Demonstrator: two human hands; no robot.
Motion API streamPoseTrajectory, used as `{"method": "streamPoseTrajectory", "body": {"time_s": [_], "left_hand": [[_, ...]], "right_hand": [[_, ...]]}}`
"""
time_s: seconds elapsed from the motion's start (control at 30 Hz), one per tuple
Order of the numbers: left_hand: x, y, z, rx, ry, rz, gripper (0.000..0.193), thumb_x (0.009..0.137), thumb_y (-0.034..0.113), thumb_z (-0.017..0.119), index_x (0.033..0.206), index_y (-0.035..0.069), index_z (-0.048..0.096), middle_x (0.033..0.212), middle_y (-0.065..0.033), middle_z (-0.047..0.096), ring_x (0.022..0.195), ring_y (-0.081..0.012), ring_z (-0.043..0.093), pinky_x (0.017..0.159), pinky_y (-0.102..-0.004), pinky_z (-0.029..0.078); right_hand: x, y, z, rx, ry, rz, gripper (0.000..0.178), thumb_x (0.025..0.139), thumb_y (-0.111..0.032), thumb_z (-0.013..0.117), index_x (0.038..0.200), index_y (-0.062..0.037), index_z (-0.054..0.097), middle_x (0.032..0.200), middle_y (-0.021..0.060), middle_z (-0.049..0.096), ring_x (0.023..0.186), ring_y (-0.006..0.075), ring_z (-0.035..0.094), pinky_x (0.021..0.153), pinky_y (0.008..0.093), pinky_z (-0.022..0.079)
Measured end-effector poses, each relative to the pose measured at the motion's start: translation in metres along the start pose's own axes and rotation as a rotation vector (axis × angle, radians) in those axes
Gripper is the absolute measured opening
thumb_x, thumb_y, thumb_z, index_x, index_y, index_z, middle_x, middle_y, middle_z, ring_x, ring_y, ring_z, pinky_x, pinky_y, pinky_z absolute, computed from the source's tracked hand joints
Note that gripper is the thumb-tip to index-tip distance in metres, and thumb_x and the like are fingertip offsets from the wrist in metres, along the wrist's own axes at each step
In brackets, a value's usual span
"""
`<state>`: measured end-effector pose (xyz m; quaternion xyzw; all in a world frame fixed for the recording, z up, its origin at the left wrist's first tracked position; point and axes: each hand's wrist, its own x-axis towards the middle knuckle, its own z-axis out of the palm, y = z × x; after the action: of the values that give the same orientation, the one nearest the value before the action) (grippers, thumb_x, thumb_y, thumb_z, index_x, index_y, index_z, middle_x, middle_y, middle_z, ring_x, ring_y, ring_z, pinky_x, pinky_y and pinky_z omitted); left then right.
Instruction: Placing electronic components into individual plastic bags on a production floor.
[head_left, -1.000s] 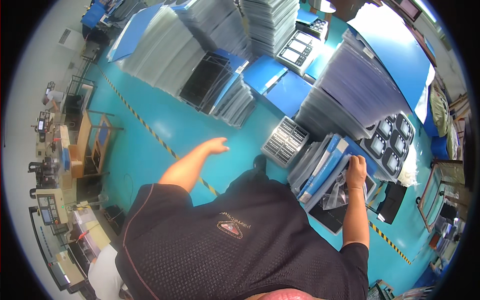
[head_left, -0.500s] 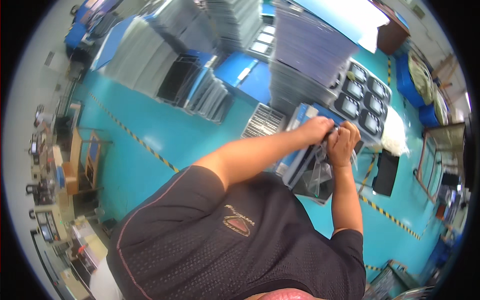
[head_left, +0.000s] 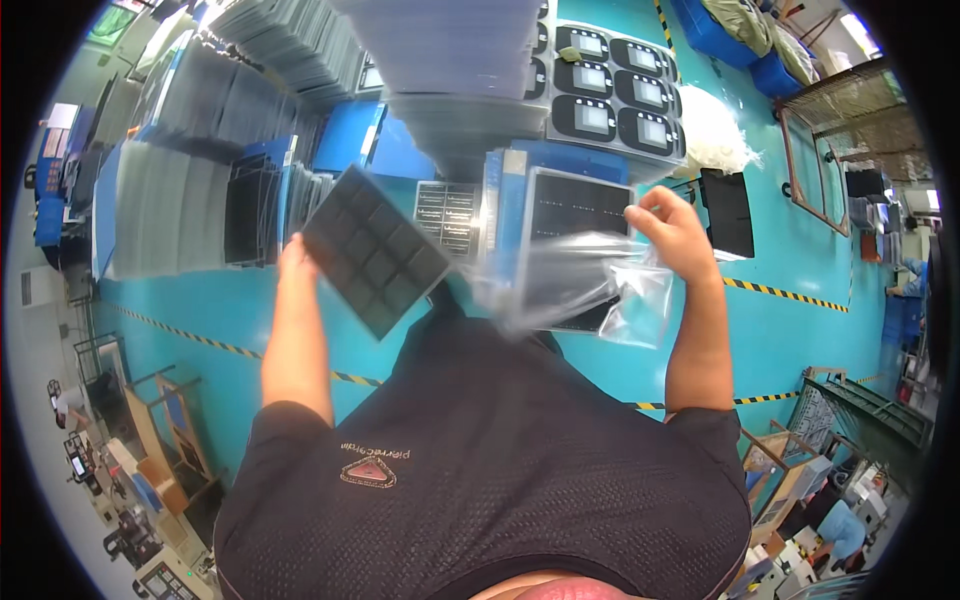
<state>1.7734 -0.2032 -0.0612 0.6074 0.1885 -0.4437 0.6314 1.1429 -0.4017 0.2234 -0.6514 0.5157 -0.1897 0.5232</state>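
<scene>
My left hand (head_left: 294, 262) grips the edge of a dark rectangular tray (head_left: 375, 252) with a grid of square pockets, held tilted in the air to the left. On the right, my right hand (head_left: 672, 232) pinches a clear plastic bag (head_left: 638, 305), which trails leftward in blurred folds. Beneath the bag lies a black panel (head_left: 580, 212) with rows of small marks, on a blue and white stack (head_left: 507, 215). Part of that panel is seen only through the plastic.
Tall stacks of clear sheets (head_left: 165, 215) stand at the left, others (head_left: 450, 60) ahead. A tray of black-framed parts (head_left: 612, 90) sits beyond the panel. White wrapping (head_left: 715, 135) bulges beside it. A metal grid (head_left: 447, 215) lies near the held tray. Yellow-black tape (head_left: 785, 293) marks the floor.
My hands were close together over the stack, with clear plastic hanging below. Now they are wide apart: the left has swung left with the dark tray, the right keeps the plastic.
</scene>
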Motion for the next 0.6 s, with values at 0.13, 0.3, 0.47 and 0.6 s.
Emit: {"method": "streamPoseTrajectory", "body": {"time_s": [0.13, 0.3, 0.47, 0.6], "left_hand": [[-0.042, 0.068, -0.093, 0.001, 0.134, 0.199, 0.037, 0.107, 0.032, 0.043, 0.122, 0.003, 0.058, 0.128, -0.0125, 0.063, 0.115, -0.0293, 0.061, 0.104, -0.046, 0.046], [-0.045, 0.102, -0.124, 0.304, 0.116, 0.447, 0.03, 0.103, 0.027, 0.055, 0.114, 0.001, 0.062, 0.11, -0.0092, 0.067, 0.097, -0.0234, 0.064, 0.087, -0.0383, 0.052], [-0.041, 0.125, -0.132, 0.773, 0.208, 0.679, 0.034, 0.097, 0.032, 0.06, 0.105, 0.0, 0.069, 0.1, -0.0081, 0.068, 0.093, -0.0188, 0.061, 0.083, -0.037, 0.05], [-0.016, 0.184, -0.118, 0.801, 0.188, 0.765, 0.03, 0.096, 0.031, 0.064, 0.103, 0.002, 0.068, 0.094, -0.0025, 0.066, 0.092, -0.0144, 0.058, 0.084, -0.0344, 0.048]], "right_hand": [[0.047, -0.015, 0.051, -0.628, 0.277, -0.167, 0.041, 0.085, -0.04, 0.075, 0.11, -0.0092, 0.067, 0.088, 0.0134, 0.067, 0.075, 0.0285, 0.063, 0.07, 0.0378, 0.051], [0.114, 0.061, 0.153, -0.847, 0.282, -0.551, 0.044, 0.082, -0.034, 0.075, 0.121, -0.0164, 0.068, 0.094, 0.0125, 0.061, 0.084, 0.0315, 0.063, 0.074, 0.0433, 0.052], [0.131, 0.08, 0.166, -0.88, 0.343, -0.749, 0.034, 0.079, -0.026, 0.077, 0.11, -0.0137, 0.073, 0.088, 0.0104, 0.064, 0.082, 0.0302, 0.063, 0.07, 0.0425, 0.051], [0.13, 0.095, 0.163, -0.887, 0.329, -0.816, 0.029, 0.081, -0.02, 0.077, 0.107, -0.0074, 0.072, 0.093, 0.0119, 0.065, 0.083, 0.0293, 0.064, 0.074, 0.0393, 0.053]]}}
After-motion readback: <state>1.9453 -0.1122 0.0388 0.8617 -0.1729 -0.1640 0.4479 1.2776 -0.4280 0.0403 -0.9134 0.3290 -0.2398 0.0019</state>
